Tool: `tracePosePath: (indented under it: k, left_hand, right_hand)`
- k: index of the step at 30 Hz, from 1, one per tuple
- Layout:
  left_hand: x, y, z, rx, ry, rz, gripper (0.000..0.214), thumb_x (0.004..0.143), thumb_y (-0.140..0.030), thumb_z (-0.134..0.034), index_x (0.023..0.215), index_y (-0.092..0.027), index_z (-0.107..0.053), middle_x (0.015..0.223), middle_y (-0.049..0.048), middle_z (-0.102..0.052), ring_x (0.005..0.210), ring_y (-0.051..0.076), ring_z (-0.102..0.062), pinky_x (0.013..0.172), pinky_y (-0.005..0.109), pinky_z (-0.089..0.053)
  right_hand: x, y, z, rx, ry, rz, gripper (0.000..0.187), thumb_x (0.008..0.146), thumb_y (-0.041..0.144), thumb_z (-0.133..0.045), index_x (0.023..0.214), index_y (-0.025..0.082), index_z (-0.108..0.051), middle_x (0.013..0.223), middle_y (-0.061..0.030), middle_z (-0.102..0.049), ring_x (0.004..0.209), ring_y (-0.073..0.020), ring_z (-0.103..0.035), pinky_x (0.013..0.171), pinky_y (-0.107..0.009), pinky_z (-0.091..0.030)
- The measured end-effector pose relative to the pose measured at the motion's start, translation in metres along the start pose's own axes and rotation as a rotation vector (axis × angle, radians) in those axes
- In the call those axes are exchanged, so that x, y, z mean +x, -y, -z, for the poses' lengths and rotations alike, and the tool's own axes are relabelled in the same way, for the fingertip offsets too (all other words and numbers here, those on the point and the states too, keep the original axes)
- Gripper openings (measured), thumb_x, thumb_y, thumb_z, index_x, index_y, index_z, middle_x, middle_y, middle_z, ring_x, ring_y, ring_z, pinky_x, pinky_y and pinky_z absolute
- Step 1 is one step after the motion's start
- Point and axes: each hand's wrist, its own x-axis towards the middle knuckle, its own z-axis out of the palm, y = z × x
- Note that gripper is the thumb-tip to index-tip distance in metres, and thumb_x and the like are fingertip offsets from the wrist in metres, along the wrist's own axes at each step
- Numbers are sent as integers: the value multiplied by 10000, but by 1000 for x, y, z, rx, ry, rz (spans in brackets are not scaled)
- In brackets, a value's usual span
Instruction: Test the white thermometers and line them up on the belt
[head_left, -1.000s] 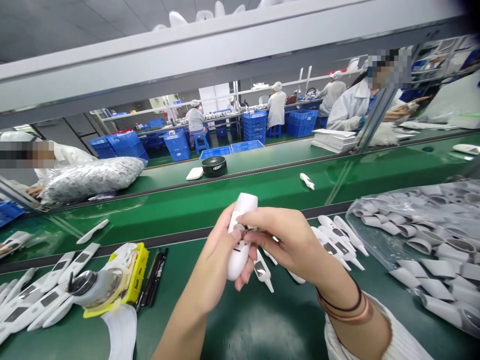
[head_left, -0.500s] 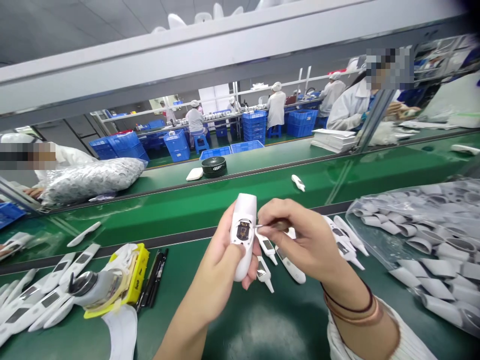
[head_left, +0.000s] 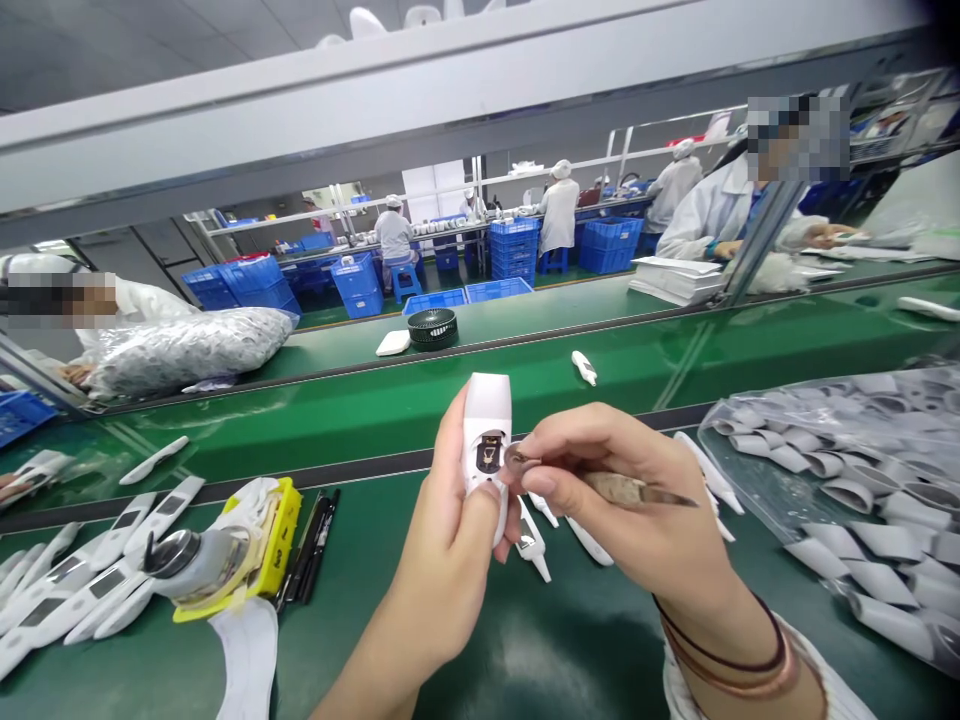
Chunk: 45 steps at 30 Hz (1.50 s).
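My left hand grips a white thermometer body upright, its open battery bay with a small board facing me. My right hand pinches a pair of tweezers whose tip carries a round coin cell right beside the bay. Both hands hover above the green bench. Behind them lie several white thermometers on the bench.
At left stand a yellow-cased tool with a metal cap, black pens and rows of thermometers. A clear bag of white caps fills the right. One thermometer rides the conveyor. Other workers sit behind.
My right hand first covered the bay, drew back, and now brings the tweezers with the coin cell to it. The thermometer rose slightly. The unit on the conveyor drifted left.
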Motion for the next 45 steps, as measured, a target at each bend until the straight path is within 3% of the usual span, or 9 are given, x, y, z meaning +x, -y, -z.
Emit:
tracePosePath:
  k: [4, 8, 12, 15, 21, 32, 36, 39, 45]
  left_hand:
    - [0, 1, 3, 46, 51, -35, 595, 971, -221, -483, 1543, -360, -391, 734, -19, -544, 594, 136, -491, 540, 221, -464]
    - [-2, 3, 7, 151, 92, -56, 600, 1002, -232, -475, 1557, -422, -346, 801, -13, -596, 618, 132, -504, 571, 217, -480]
    - [-3, 6, 8, 244, 64, -139, 606, 1005, -220, -480, 1571, -393, -351, 898, 18, -653, 667, 151, -559, 607, 238, -499]
    - [-4, 6, 6, 275, 35, -188, 637, 981, -182, -504, 1561, -409, -368, 1044, 28, -680, 665, 140, -563, 609, 237, -502]
    - [-5, 8, -4, 323, -68, -221, 667, 883, -109, -551, 1503, -348, -494, 1058, 37, -716, 629, 153, -555, 581, 249, -467]
    - [-1, 14, -3, 420, 135, -143, 609, 1004, -217, -402, 1590, -360, -321, 1074, 55, -648, 685, 168, -506, 656, 279, -444]
    - [-1, 16, -8, 252, 292, 14, 644, 1007, -197, -360, 1609, -385, -228, 941, 21, -576, 678, 153, -481, 638, 274, -435]
    - [1, 11, -5, 144, 337, 52, 682, 1002, -158, -333, 1613, -409, -162, 942, 8, -551, 684, 131, -452, 634, 256, -415]
    - [4, 12, -4, 49, 394, 72, 706, 991, -135, -335, 1633, -340, -126, 923, 15, -541, 659, 117, -448, 593, 242, -407]
  right_hand:
    - [0, -8, -1, -335, -152, 254, 75, 916, 254, -732, 853, 245, -691, 636, -3, -700, 481, -157, -661, 402, -267, -519]
    - [3, -16, 1, -666, -35, 620, 115, 967, 135, -621, 976, 245, -655, 620, 3, -701, 550, -146, -657, 487, -269, -502]
    - [3, -23, -2, -960, -22, 737, 83, 954, 141, -629, 960, 222, -649, 721, -42, -733, 580, -146, -618, 496, -281, -444]
    - [3, -25, -8, -716, -103, 545, 103, 931, 183, -674, 871, 242, -615, 690, -5, -666, 586, -139, -597, 501, -273, -450]
    - [13, -22, -9, 118, -11, -315, 484, 680, 506, -896, 894, 238, -555, 668, 66, -498, 545, -106, -538, 465, -232, -515]
    - [-1, -23, -10, 120, -51, -330, 420, 774, 504, -823, 908, 229, -536, 691, 43, -532, 567, -120, -548, 479, -230, -498]
    - [-21, -24, 53, -372, -45, -298, 485, 843, 491, -735, 1186, 240, -501, 888, -15, -597, 653, -147, -604, 536, -253, -499]
    - [-48, -34, 132, -1271, -226, -526, 246, 983, 288, -467, 1211, 214, -525, 978, -100, -642, 805, -227, -670, 673, -333, -518]
    - [-100, -59, 249, -1539, -332, -911, 231, 843, 101, -383, 780, 126, -605, 793, -238, -594, 734, -438, -664, 601, -554, -471]
